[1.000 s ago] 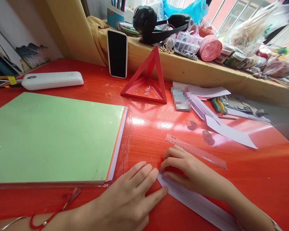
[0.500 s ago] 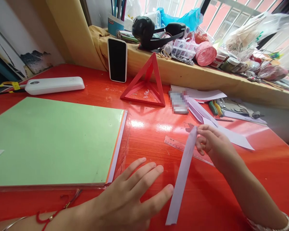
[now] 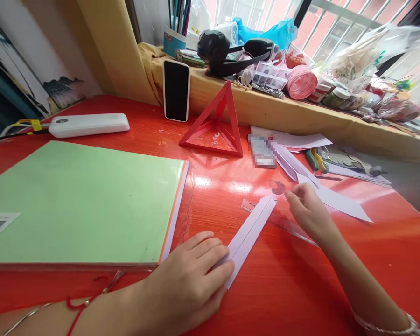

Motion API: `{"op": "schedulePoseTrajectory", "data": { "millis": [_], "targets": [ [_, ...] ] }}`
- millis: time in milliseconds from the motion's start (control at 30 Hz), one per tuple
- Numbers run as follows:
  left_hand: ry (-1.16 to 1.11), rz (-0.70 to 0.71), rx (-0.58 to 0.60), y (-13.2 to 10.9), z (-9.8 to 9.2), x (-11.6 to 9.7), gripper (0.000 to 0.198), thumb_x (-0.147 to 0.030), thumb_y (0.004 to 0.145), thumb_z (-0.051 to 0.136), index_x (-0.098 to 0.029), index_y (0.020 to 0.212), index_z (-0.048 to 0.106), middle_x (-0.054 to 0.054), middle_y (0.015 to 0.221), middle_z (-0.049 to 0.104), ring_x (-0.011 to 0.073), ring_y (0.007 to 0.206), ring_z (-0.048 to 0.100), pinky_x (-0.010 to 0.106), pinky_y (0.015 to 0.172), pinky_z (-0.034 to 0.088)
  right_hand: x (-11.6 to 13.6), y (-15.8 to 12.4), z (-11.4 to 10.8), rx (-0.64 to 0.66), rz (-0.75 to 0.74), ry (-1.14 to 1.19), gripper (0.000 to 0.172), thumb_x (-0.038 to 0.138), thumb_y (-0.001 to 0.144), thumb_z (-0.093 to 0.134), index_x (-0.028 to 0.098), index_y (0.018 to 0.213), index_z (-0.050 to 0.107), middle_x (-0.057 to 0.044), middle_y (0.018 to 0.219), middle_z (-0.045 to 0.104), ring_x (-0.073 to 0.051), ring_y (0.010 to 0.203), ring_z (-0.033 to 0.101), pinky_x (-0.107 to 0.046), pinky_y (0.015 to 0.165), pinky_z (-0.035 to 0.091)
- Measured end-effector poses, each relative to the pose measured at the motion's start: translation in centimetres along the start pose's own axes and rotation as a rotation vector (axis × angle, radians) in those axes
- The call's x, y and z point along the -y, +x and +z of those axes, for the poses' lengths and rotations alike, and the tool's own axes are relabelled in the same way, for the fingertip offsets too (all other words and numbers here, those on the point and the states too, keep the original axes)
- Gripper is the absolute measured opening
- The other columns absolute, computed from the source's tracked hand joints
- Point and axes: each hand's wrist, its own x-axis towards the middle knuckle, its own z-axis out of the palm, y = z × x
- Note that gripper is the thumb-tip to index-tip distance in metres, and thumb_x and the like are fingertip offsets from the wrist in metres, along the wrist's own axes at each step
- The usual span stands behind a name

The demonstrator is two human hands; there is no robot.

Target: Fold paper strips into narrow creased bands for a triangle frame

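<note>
A: Since the entry begins with the hands, how are they listed?

B: Left hand (image 3: 196,275): grip closed on the near end of one paper strip (image 3: 254,232), thumb and fingers at its edge. Right hand (image 3: 310,212): fingers bent, just beside the strip's far end, no contact visible; whether the fingertips meet, cannot tell.

A: The strip itself?

B: Pale lilac, narrow, a lengthwise line along its face. Slants from the left hand toward the far right, crossing in front of a clear ruler (image 3: 248,205) on the red tabletop (image 3: 283,289). Far end flat or raised: cannot tell.

A: Surroundings?

B: Left, one green sheet (image 3: 84,205). Far, one red triangular frame (image 3: 234,123), upright; one phone (image 3: 177,91) left of it. Far right, loose pale papers (image 3: 339,200).

A: Step in hand?

B: By judgement, positioning the strip: left hand steadying, right hand free of it.

A: And the next move calls for?

B: Seemingly, a firm left hold and light right fingertips, lined up with the far end, lest thin paper buckle.
</note>
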Motion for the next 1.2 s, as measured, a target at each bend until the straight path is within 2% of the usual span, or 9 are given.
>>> {"op": "schedulePoseTrajectory", "data": {
  "millis": [67, 100, 200, 233, 300, 567, 767, 933, 1200],
  "targets": [
    [-0.05, -0.006, -0.012, 0.1, 0.1, 0.3, 0.015, -0.011, 0.092, 0.051, -0.014, 0.098, 0.064, 0.007, 0.102, 0.067, 0.0219, 0.095, 0.059, 0.038, 0.097, 0.045, 0.1, -0.7, 0.2, -0.01, -0.151, -0.067, 0.022, 0.027, 0.084, 0.063, 0.024, 0.072, 0.045, 0.006, 0.062, 0.044, -0.012, 0.052, 0.042, -0.027, 0.051, 0.035],
    [-0.08, -0.01, -0.007, 0.1, 0.1, 0.5, 0.013, -0.012, 0.092, 0.053, -0.014, 0.097, 0.064, 0.006, 0.101, 0.068, 0.0218, 0.094, 0.059, 0.038, 0.097, 0.044, 0.3, -1.2, 0.5, 0.047, -0.281, -0.103, 0.021, 0.026, 0.085, 0.063, 0.024, 0.072, 0.046, 0.005, 0.064, 0.046, -0.013, 0.056, 0.043, -0.027, 0.054, 0.037],
    [-0.175, -0.04, 0.043, 0.2, -0.1, 0.9, 0.007, -0.014, 0.091, 0.06, -0.014, 0.097, 0.064, 0.005, 0.101, 0.068, 0.0208, 0.095, 0.059, 0.036, 0.093, 0.046, 1.0, -3.3, 1.6, 0.424, -0.771, -0.228, 0.013, 0.018, 0.091, 0.058, 0.023, 0.079, 0.053, 0.001, 0.075, 0.057, -0.015, 0.07, 0.052, -0.027, 0.063, 0.043],
    [-0.197, -0.051, 0.056, 0.2, -0.2, 1.1, 0.007, -0.015, 0.092, 0.061, -0.015, 0.098, 0.065, 0.005, 0.101, 0.068, 0.0203, 0.095, 0.059, 0.035, 0.091, 0.046, 1.3, -4.0, 2.0, 0.562, -0.881, -0.268, 0.01, 0.016, 0.093, 0.056, 0.022, 0.084, 0.056, 0.0, 0.081, 0.061, -0.015, 0.075, 0.055, -0.027, 0.066, 0.045],
    [-0.222, -0.056, 0.054, 0.3, -0.4, 1.2, 0.007, -0.017, 0.094, 0.061, -0.015, 0.099, 0.066, 0.004, 0.099, 0.069, 0.0192, 0.094, 0.06, 0.033, 0.087, 0.047, 1.5, -5.2, 2.9, 0.721, -0.985, -0.34, 0.008, 0.016, 0.095, 0.055, 0.022, 0.095, 0.062, -0.002, 0.088, 0.065, -0.016, 0.08, 0.057, -0.027, 0.069, 0.047],
    [-0.273, -0.058, 0.045, 0.5, -0.8, 1.3, 0.018, -0.01, 0.097, 0.051, -0.016, 0.095, 0.068, 0.004, 0.102, 0.07, 0.0182, 0.095, 0.059, 0.032, 0.088, 0.047, 1.0, -5.8, 3.7, 0.757, -1.008, -0.404, 0.016, 0.024, 0.1, 0.053, 0.021, 0.098, 0.069, -0.004, 0.091, 0.064, -0.016, 0.078, 0.058, -0.027, 0.067, 0.047],
    [-0.252, -0.063, 0.019, 0.5, -0.6, 1.2, 0.019, -0.009, 0.097, 0.048, -0.015, 0.09, 0.065, 0.005, 0.096, 0.07, 0.0181, 0.092, 0.06, 0.031, 0.084, 0.049, 1.2, -6.2, 4.0, 0.629, -1.221, -0.485, 0.032, 0.019, 0.104, 0.04, 0.024, 0.097, 0.07, 0.0, 0.075, 0.057, -0.014, 0.063, 0.046, -0.026, 0.057, 0.038],
    [-0.255, -0.076, 0.044, 0.0, -0.1, 1.6, 0.021, -0.011, 0.098, 0.044, -0.016, 0.088, 0.062, 0.005, 0.093, 0.069, 0.0181, 0.088, 0.062, 0.03, 0.08, 0.048, 1.4, -6.5, 4.1, 0.684, -1.186, -0.55, 0.032, 0.018, 0.105, 0.036, 0.023, 0.102, 0.068, -0.001, 0.08, 0.061, -0.015, 0.068, 0.05, -0.027, 0.061, 0.04],
    [-0.361, -0.231, 0.059, 0.1, -0.5, 1.7, 0.025, -0.005, 0.095, 0.04, -0.018, 0.097, 0.061, 0.001, 0.092, 0.068, 0.0152, 0.085, 0.062, 0.027, 0.082, 0.047, 1.2, -6.7, 4.8, 0.717, -1.152, -0.511, 0.021, 0.021, 0.105, 0.039, 0.018, 0.107, 0.059, -0.002, 0.083, 0.064, -0.017, 0.069, 0.054, -0.03, 0.063, 0.043]
  ]
}}
